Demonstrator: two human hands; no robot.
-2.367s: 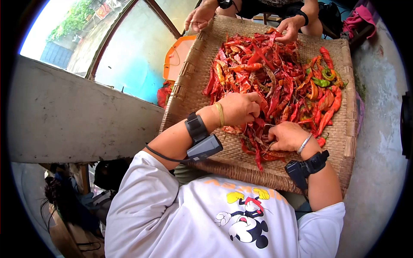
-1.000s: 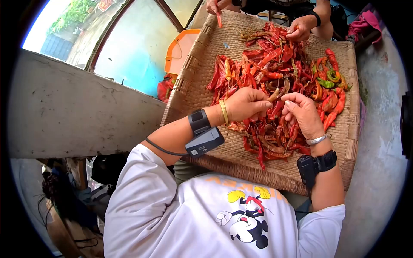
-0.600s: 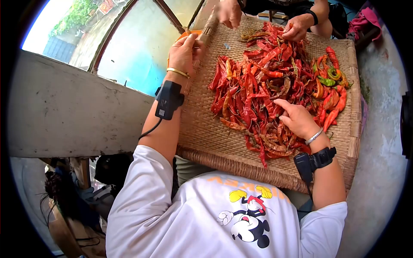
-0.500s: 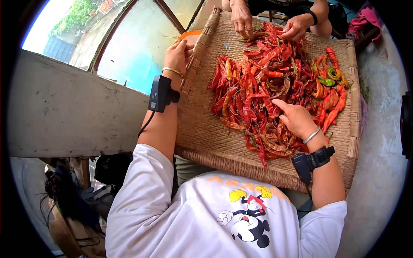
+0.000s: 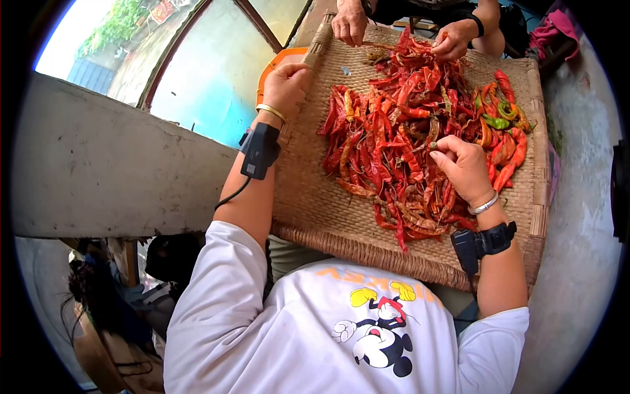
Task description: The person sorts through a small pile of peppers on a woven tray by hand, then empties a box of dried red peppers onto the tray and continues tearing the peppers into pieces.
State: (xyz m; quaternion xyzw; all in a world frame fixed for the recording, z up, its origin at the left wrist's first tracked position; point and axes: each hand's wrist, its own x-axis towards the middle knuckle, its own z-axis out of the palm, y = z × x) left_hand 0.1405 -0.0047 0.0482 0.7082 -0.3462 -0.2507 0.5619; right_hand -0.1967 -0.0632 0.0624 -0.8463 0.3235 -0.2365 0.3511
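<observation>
the heap of wrinkled dried red chillies (image 5: pixel 394 151) lies on a rectangular tray of tan woven wicker (image 5: pixel 308 203), its near edge just beyond the printed white shirt (image 5: pixel 262 315). the right hand (image 5: pixel 464 169), wearing a silver bracelet (image 5: pixel 484 204), is above the right part of the heap; its grip is pressed together, thumb against forefinger, pinching a small greenish-brown piece (image 5: pixel 433 146). the left hand (image 5: pixel 285 90), wearing a yellow band (image 5: pixel 272 111), is at the tray's left rim, in front of an orange-rimmed plastic container (image 5: pixel 268 65); its fingers are curled inward, and whether this grip encloses anything cannot be told. along the tray's right side, glossier red and orange peppers (image 5: pixel 506 157) lie beside the heap, with a bright green pepper (image 5: pixel 495 123) among them. at the far edge are two hands of another person: one (image 5: pixel 350 25) points downward at the far left corner, and the other (image 5: pixel 455 39) has its fingertips drawn together above the heap's far end.
</observation>
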